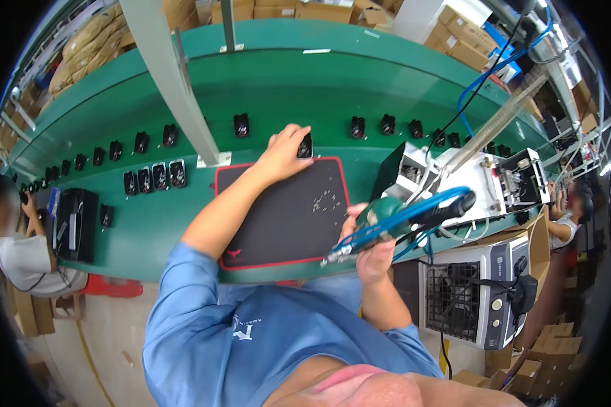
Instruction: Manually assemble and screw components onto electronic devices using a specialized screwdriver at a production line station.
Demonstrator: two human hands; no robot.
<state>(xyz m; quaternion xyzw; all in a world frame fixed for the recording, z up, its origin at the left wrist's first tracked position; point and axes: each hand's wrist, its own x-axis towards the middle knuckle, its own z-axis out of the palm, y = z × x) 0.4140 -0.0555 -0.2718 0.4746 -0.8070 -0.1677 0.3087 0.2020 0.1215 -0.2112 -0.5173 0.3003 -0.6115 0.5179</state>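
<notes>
My left hand [286, 154] reaches to the far edge of a black mat with a red border [271, 224]. Its fingers are closed on a small black plastic housing [306, 145], partly hidden by the hand. Over the mat's near right corner, my right hand [372, 256] is wrapped round a green power screwdriver [380, 216] with blue hoses along it. The tool's metal tip [330, 259] points left, above the bench's near edge. Several small loose screws [324, 202] lie scattered on the right half of the mat.
Black housings [241, 125] line the green bench [183, 224] on both sides. A grey post [176, 81] rises left of the mat. At right stand a white machine [478, 180] and, lower, a fan-fronted unit [468, 292]. People sit at both ends.
</notes>
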